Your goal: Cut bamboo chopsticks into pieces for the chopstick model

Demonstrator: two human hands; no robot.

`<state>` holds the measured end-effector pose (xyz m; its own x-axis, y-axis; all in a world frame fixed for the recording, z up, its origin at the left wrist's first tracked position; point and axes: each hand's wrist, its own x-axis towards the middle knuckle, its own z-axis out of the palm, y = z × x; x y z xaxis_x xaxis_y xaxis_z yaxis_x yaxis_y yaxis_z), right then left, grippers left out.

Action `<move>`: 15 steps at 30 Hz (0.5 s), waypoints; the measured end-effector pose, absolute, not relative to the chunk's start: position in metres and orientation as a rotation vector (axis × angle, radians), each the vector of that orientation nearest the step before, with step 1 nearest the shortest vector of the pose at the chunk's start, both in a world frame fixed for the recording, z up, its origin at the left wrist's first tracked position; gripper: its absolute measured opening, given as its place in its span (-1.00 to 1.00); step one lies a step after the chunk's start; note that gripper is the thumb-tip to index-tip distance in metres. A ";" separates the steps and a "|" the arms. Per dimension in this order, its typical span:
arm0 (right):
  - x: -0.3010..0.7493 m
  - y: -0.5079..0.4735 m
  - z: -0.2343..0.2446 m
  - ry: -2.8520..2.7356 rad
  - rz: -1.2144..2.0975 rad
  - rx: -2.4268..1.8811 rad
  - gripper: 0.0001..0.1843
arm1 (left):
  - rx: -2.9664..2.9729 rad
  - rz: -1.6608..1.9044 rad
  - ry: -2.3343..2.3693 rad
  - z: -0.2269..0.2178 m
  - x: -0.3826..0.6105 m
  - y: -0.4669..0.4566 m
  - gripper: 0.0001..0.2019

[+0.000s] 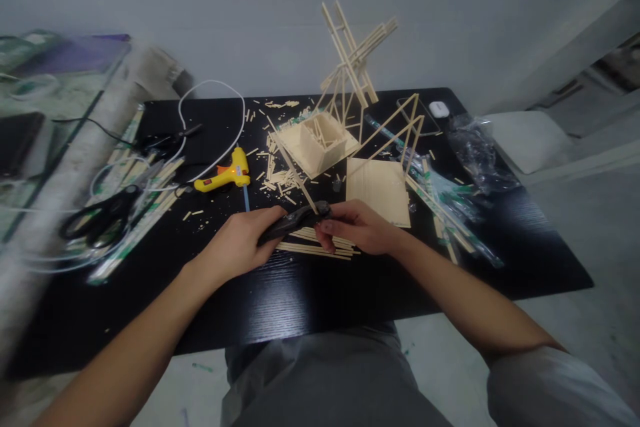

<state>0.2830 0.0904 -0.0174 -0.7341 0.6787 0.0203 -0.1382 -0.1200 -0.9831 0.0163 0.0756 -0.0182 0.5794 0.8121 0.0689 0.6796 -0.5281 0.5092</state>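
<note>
My left hand [245, 240] is closed around a dark hand tool [295, 219], whose exact kind I cannot make out. A long thin wooden stick [294, 170] slants up and away from the tool's head. My right hand [363, 225] is closed, with its fingertips pinched at the tool's head and the stick's near end; the grip itself is partly hidden. Below the hands lie several loose wooden sticks [320, 250]. Beyond them stands a windmill-like stick model [345, 73] with a square wooden box [323, 147] on a board.
A yellow glue gun [227, 173] lies left, near scattered stick offcuts [277, 177]. Black scissors [103, 217] and a white cable [243, 113] are farther left. A wooden board [379, 193] with a stick frame, plastic wrappers [480, 153] and a white case [439, 109] are on the right.
</note>
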 end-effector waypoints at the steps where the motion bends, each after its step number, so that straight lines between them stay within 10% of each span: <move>1: 0.283 0.091 -0.018 -1.594 1.915 -0.596 -0.61 | 2.388 0.416 1.199 -0.018 0.016 0.076 -0.97; 15: 0.280 0.091 -0.024 -1.548 1.916 -0.589 -0.61 | 2.361 0.507 1.214 -0.020 0.018 0.075 -0.93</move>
